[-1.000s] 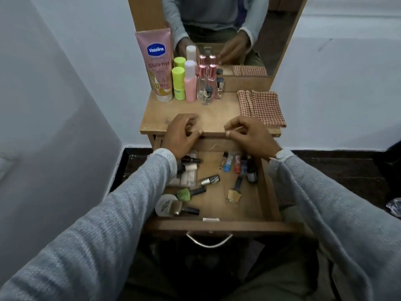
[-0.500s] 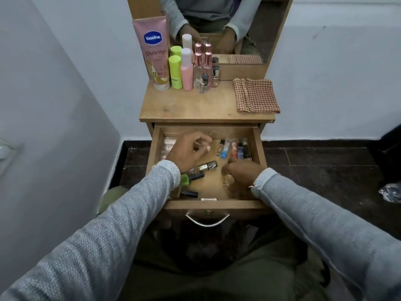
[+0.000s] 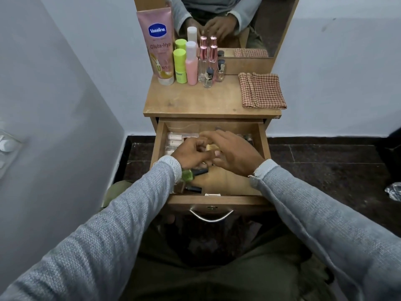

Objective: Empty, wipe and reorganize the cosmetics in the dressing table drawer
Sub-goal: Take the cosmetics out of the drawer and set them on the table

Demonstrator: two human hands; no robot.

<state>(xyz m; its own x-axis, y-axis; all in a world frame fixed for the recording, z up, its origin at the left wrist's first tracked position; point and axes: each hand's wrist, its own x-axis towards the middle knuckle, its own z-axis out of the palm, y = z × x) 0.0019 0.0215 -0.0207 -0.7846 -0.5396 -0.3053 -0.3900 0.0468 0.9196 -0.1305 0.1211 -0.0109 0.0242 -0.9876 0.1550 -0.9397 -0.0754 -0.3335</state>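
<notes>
Together over the open wooden drawer (image 3: 263, 137), left hand (image 3: 191, 154) and right hand (image 3: 235, 154) pinching one small tan bottle (image 3: 212, 147).

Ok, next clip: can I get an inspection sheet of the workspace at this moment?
Surface: wooden table top, bare in the middle.
Job's things: drawer open, cosmetics inside; green bottle lying near the left wrist; checked cloth folded on the top.
Clutter: lotion tube and bottles upright at the back.
Hands: left hand and right hand together over the drawer, a small tan item between their fingers.
Cables: nothing seen.
Surroundings: mirror, white walls, dark floor.
</notes>
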